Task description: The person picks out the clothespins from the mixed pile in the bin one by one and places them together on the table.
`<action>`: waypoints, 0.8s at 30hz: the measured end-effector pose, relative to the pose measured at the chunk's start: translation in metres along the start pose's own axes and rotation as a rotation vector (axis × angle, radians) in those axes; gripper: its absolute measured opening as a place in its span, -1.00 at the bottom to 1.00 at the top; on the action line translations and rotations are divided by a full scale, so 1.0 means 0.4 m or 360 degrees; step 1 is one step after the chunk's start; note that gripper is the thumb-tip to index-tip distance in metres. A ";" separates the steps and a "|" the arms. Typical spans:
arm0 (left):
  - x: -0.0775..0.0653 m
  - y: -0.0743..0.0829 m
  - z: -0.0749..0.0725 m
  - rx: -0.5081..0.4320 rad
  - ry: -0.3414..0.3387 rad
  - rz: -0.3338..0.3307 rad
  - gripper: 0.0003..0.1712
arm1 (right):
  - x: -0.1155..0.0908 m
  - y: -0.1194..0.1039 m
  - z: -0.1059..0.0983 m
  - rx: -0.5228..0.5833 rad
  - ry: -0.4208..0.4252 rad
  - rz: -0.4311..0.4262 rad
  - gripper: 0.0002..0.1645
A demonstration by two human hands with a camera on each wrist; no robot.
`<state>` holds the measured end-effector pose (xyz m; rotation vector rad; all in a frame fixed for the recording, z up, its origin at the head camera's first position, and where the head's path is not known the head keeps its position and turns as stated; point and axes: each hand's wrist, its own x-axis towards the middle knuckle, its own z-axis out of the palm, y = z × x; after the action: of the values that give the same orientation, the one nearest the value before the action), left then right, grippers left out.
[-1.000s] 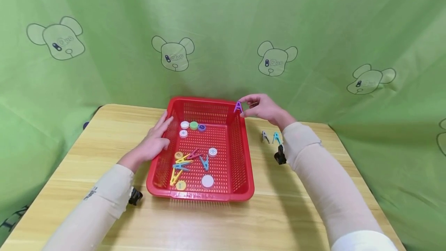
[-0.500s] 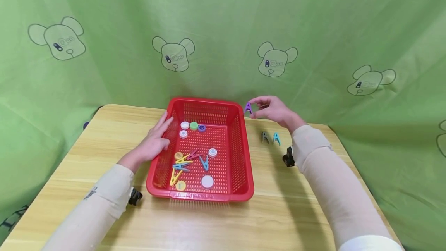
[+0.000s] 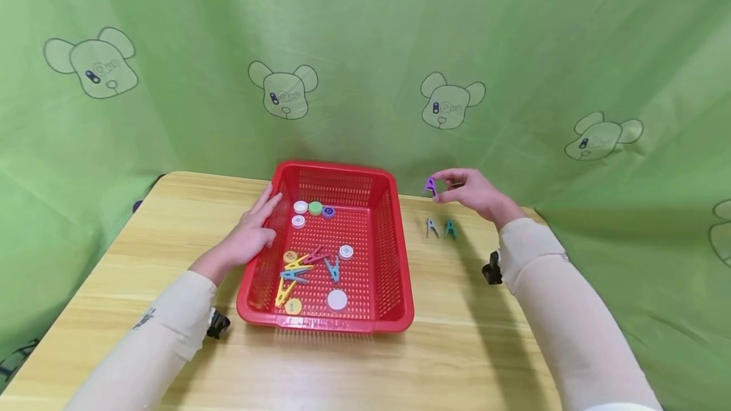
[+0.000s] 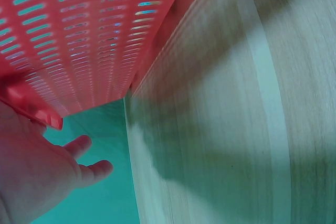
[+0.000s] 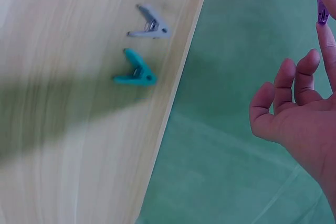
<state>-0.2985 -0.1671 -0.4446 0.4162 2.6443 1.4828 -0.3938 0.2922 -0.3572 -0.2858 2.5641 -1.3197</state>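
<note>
My right hand [image 3: 473, 193] pinches a purple clothespin [image 3: 431, 186] between thumb and forefinger, above the table's far edge and right of the red basket [image 3: 404, 252]. In the right wrist view the purple clothespin [image 5: 323, 1] shows at the top right corner. On the table below that hand lie a grey clothespin [image 3: 431, 228] and a teal clothespin [image 3: 450, 229], side by side. My left hand [image 3: 249, 233] rests on the basket's left rim, its fingers extended. In the left wrist view the left hand [image 4: 42, 166] is beside the basket's slotted wall [image 4: 89, 35].
Inside the basket lie several yellow, blue and red clothespins [image 3: 294, 274] and several round caps, among them a white one [image 3: 337, 300] and a green one [image 3: 315, 208]. Wooden table [image 3: 468, 328] surrounds the basket; a green curtain [image 3: 365, 30] hangs behind.
My right hand has carried the purple clothespin rightward, from over the basket's far right corner to above the table beside it. The left hand has stayed on the basket.
</note>
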 end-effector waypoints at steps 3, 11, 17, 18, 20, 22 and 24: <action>-0.002 0.000 0.000 -0.0004 -0.0006 -0.0007 0.09 | -0.007 0.017 -0.006 -0.0004 0.0000 0.0014 -0.28; -0.001 -0.001 0.002 0.0004 -0.0008 -0.0002 0.10 | -0.020 0.051 -0.020 -0.0015 0.0010 0.0024 -0.28; 0.001 -0.001 0.000 -0.0002 0.0003 -0.0006 0.10 | -0.022 0.072 -0.033 0.0011 0.0010 0.0023 -0.30; 0.001 -0.002 0.000 0.0001 0.0006 -0.0005 0.10 | -0.022 0.077 -0.035 0.0012 0.0009 0.0028 -0.30; 0.001 -0.003 0.000 0.0006 0.0008 -0.0004 0.10 | -0.023 0.088 -0.038 0.0008 0.0003 0.0038 -0.28; 0.002 -0.004 0.000 0.0009 0.0009 -0.0002 0.09 | -0.025 0.101 -0.041 0.0008 -0.0004 0.0044 -0.27; 0.002 -0.005 -0.001 0.0008 0.0008 -0.0004 0.09 | -0.024 0.114 -0.045 0.0011 -0.0003 0.0052 -0.27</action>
<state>-0.2998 -0.1682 -0.4462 0.4096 2.6522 1.4787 -0.3928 0.3351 -0.3831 -0.2423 2.5510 -1.3159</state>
